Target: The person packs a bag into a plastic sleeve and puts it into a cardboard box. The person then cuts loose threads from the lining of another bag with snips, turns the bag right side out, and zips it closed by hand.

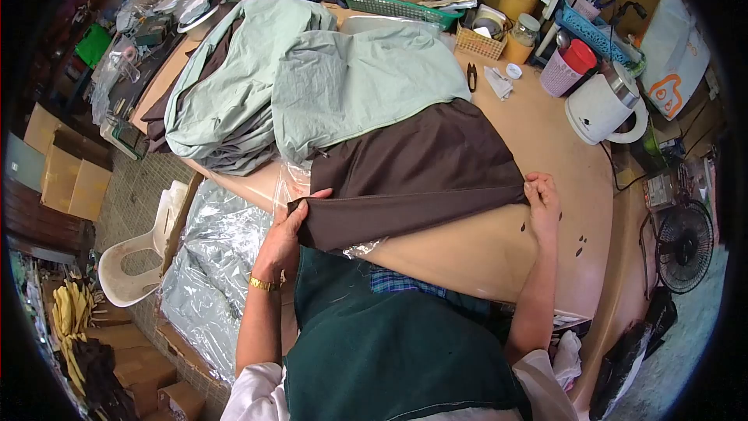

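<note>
A dark brown cloth (pixel 421 164) lies across the table, its near edge folded over in a long band. My left hand (pixel 284 238) pinches the left end of this band between thumb and fingers. At the band's right end, my right hand (pixel 543 196) has its fingers closed on the corner. A pale green garment (pixel 374 78) covers the far part of the brown cloth. More pale green garments (pixel 234 101) are piled to the left. Clear plastic (pixel 292 181) shows beneath the brown cloth's left side.
Small black snips (pixel 471 76), a white round lid (pixel 513 71) and a yellow basket (pixel 481 41) are on the far side of the table (pixel 576 195). A white kettle (pixel 600 107) and pink cup (pixel 559 74) stand at right. A white chair (pixel 136 265) is at left.
</note>
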Action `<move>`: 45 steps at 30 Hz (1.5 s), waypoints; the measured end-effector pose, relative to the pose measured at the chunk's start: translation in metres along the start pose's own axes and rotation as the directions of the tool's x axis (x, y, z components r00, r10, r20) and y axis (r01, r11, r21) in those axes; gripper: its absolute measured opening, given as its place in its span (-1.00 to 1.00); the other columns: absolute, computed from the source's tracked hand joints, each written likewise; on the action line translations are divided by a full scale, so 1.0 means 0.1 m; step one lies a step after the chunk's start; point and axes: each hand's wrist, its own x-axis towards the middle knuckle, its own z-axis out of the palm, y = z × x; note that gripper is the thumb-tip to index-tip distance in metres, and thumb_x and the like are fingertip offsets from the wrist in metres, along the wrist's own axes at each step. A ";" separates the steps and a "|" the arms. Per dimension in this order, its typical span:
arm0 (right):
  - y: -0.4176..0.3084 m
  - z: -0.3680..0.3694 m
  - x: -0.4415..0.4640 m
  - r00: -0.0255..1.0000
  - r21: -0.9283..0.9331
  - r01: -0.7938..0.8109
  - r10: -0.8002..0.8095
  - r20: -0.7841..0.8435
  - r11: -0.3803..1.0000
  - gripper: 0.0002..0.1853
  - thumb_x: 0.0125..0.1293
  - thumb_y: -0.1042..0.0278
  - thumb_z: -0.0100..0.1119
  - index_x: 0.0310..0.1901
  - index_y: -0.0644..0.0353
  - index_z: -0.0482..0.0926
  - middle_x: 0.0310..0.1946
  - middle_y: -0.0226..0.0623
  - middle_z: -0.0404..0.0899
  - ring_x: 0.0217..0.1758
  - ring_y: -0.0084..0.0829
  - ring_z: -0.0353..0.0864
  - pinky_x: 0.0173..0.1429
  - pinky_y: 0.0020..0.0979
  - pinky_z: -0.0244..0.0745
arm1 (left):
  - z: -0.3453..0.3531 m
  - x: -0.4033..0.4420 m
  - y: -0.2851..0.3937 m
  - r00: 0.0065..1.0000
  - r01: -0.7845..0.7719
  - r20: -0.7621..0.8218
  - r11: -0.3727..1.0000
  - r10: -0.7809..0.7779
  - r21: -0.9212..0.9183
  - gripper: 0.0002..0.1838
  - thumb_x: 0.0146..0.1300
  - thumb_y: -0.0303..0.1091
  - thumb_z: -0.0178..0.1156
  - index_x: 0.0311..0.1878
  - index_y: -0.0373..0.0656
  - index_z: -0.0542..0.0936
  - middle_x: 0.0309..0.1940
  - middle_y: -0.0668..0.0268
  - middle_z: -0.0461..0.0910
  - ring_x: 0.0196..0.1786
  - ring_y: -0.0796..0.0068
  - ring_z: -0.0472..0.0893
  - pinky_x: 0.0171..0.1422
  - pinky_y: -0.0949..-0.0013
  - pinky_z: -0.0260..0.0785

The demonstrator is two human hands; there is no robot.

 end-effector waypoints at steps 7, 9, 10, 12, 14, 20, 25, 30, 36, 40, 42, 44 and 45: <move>-0.61 0.00 -0.07 0.986 0.870 -0.164 0.099 0.133 0.464 -0.88 0.38 0.39 0.16 -0.26 0.22 0.45 0.25 -0.08 0.44 0.13 -0.43 0.49 0.12 -0.46 0.41 | 0.07 -0.07 0.15 0.930 -0.044 0.360 0.995 0.073 -0.088 -0.38 0.44 0.09 -0.02 0.30 -0.24 0.45 0.35 0.20 0.40 0.41 0.29 0.33 0.51 0.28 0.09; -0.86 0.32 -0.24 0.951 0.758 -0.249 0.005 0.309 0.603 -0.89 0.30 0.45 0.17 -0.23 0.19 0.43 0.23 -0.07 0.48 0.03 -0.36 0.57 0.04 -0.38 0.46 | 0.54 -0.07 0.23 0.839 -0.113 0.539 0.993 0.074 0.039 -0.27 0.43 0.23 -0.10 0.35 -0.25 0.40 0.48 0.23 0.20 0.49 0.28 0.20 0.54 0.25 0.02; -1.03 0.52 -0.34 0.926 0.666 -0.199 -0.085 0.368 0.719 -0.87 0.24 0.51 0.16 -0.21 0.19 0.42 0.20 -0.09 0.51 -0.03 -0.32 0.60 -0.02 -0.31 0.48 | 0.75 -0.03 0.16 0.763 -0.210 0.642 0.968 0.074 0.137 -0.25 0.45 0.21 -0.12 0.42 -0.26 0.29 0.49 0.23 0.17 0.52 0.26 0.16 0.55 0.23 -0.01; -1.24 0.66 -0.46 0.872 0.491 0.015 -0.252 0.419 0.871 -0.81 0.15 0.63 0.10 -0.20 0.20 0.42 0.13 -0.19 0.59 -0.11 -0.29 0.62 -0.10 -0.19 0.47 | 1.07 -0.03 -0.05 0.605 -0.424 0.787 0.887 0.124 0.185 -0.26 0.51 0.09 -0.15 0.51 -0.30 0.07 0.51 0.06 0.10 0.55 0.16 0.09 0.56 0.21 -0.05; -1.23 0.43 -0.39 0.691 -0.039 0.089 -0.033 0.722 0.995 -0.68 -0.01 0.66 0.10 -0.17 0.18 0.43 0.03 -0.16 0.61 -0.04 -0.13 0.60 -0.05 -0.17 0.47 | 1.11 -0.07 -0.03 0.522 -0.555 0.850 0.785 0.070 0.276 -0.29 0.48 0.05 -0.06 0.47 -0.30 0.17 0.44 -0.01 0.22 0.49 0.05 0.20 0.53 0.19 0.03; -1.66 -0.39 -0.37 0.914 -0.197 0.192 -0.102 0.392 0.961 -0.62 0.05 0.70 0.19 -0.04 0.23 0.55 -0.12 -0.10 0.58 -0.18 -0.11 0.61 -0.08 -0.25 0.50 | 0.89 0.11 0.39 0.826 -0.562 0.364 0.595 0.430 0.574 -0.81 0.22 -0.51 0.28 -0.09 -0.25 0.64 -0.27 0.15 0.62 -0.20 0.25 0.68 -0.10 0.34 0.50; -2.06 0.23 0.07 0.968 0.067 0.094 -0.107 0.229 0.993 -0.80 0.24 0.64 0.18 -0.10 0.28 0.55 -0.14 -0.11 0.58 -0.26 -0.21 0.62 -0.13 -0.32 0.50 | 0.91 0.61 0.03 0.818 -0.496 0.169 0.525 0.550 0.691 -0.74 0.14 -0.57 0.30 -0.07 -0.24 0.63 -0.30 0.14 0.58 -0.23 0.20 0.66 -0.13 0.27 0.48; -1.38 0.90 0.55 0.879 -0.519 0.289 -0.008 0.477 0.804 -0.73 0.17 0.52 0.30 -0.11 0.21 0.47 -0.15 -0.17 0.50 -0.08 -0.14 0.57 0.01 -0.17 0.46 | 0.98 0.66 0.02 0.895 -0.381 0.211 0.429 0.393 0.819 -0.66 0.10 -0.47 0.34 0.00 -0.20 0.63 -0.20 0.08 0.56 -0.18 0.04 0.61 -0.09 0.12 0.45; -0.94 0.37 0.15 0.817 -0.442 0.339 -0.027 0.576 0.830 -0.61 0.01 0.61 0.35 -0.12 0.13 0.43 0.31 -0.25 0.38 0.37 -0.13 0.34 0.46 0.06 0.09 | 0.97 0.80 -0.08 0.864 -0.455 0.314 0.345 0.393 0.821 -0.62 0.10 -0.36 0.37 0.05 -0.02 0.68 -0.29 0.19 0.53 -0.24 0.14 0.59 -0.16 0.18 0.42; -1.02 -0.40 0.17 0.873 -0.656 -0.065 0.361 0.328 0.752 -0.68 0.15 0.60 0.22 -0.03 0.15 0.53 0.16 -0.21 0.54 0.26 -0.08 0.47 0.44 0.03 0.13 | 0.97 0.85 -0.14 0.863 -0.460 0.288 0.412 0.415 0.786 -0.72 0.09 -0.33 0.36 -0.09 -0.06 0.73 -0.35 0.22 0.53 -0.30 0.19 0.60 -0.26 0.20 0.41; -1.40 -0.57 0.13 0.993 -0.594 -0.010 0.077 0.088 0.804 -0.75 0.27 0.55 0.15 -0.02 0.18 0.58 -0.04 -0.19 0.66 0.07 -0.13 0.63 0.28 -0.16 0.38 | 1.04 0.86 -0.17 0.851 -0.468 0.281 0.400 0.444 0.788 -0.78 0.10 -0.32 0.35 -0.15 -0.07 0.73 -0.38 0.22 0.53 -0.32 0.18 0.59 -0.27 0.20 0.41; -1.77 -0.32 0.30 0.987 -0.213 0.114 -0.135 -0.083 0.970 -0.79 0.29 0.53 0.14 -0.03 0.22 0.56 -0.09 -0.09 0.64 -0.05 -0.31 0.68 -0.04 -0.33 0.52 | 1.11 0.86 -0.18 0.835 -0.480 0.279 0.381 0.474 0.790 -0.83 0.11 -0.32 0.35 -0.22 -0.09 0.73 -0.41 0.23 0.53 -0.33 0.18 0.59 -0.27 0.21 0.40; -1.91 -0.11 0.34 0.995 -0.140 0.093 -0.095 -0.006 0.986 -0.80 0.31 0.50 0.13 -0.04 0.24 0.56 -0.10 -0.07 0.63 -0.06 -0.25 0.67 -0.02 -0.30 0.51 | 1.14 0.85 -0.19 0.836 -0.464 0.262 0.367 0.482 0.806 -0.84 0.10 -0.28 0.37 -0.27 -0.10 0.72 -0.42 0.24 0.53 -0.35 0.20 0.58 -0.28 0.23 0.39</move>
